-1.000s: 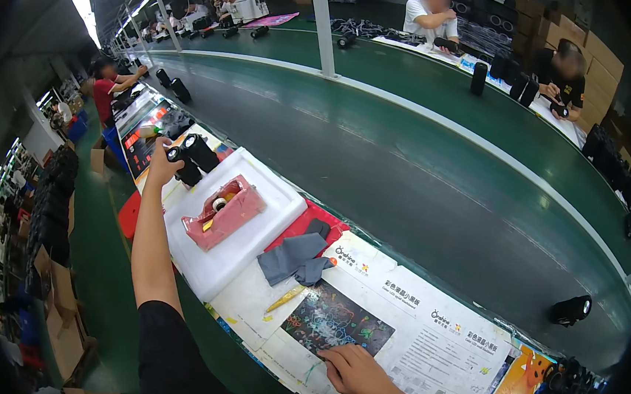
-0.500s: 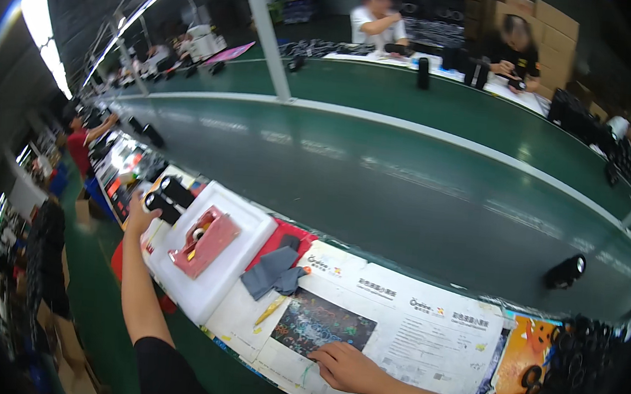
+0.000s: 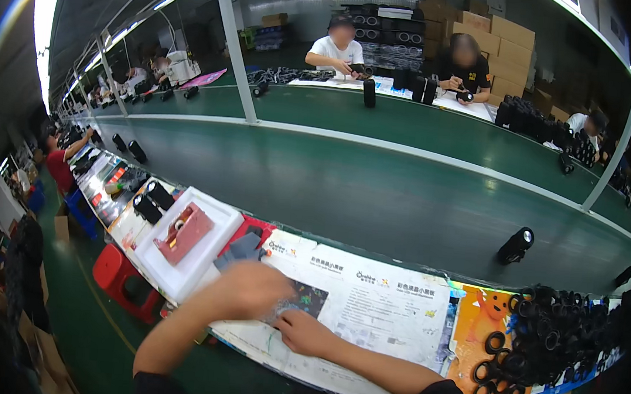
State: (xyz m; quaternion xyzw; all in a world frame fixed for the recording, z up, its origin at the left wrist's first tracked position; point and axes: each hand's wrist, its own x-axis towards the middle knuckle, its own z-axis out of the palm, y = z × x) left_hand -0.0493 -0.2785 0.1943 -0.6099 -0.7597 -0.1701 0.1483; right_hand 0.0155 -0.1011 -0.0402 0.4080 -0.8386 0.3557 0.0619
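Observation:
My left hand, smeared by motion, is over the dark picture on the printed white board; whether it holds anything cannot be seen. Just to its right, my right hand lies on the board at the picture's lower edge, fingers loosely stretched out and nothing visible in them. A crumpled grey cloth sits beyond my left hand. Farther left, a reddish-pink block-shaped fixture rests in a white foam tray. Two black cylinders stand behind that tray.
A green conveyor belt runs past the bench, carrying a black cylinder at right. Several black rings are heaped on the bench's right end. A red stool stands at left. Co-workers sit across the belt.
My left hand has swung from the black cylinders rightward to the dark picture, near my right hand. My right hand stays on the board. The whole view has shifted.

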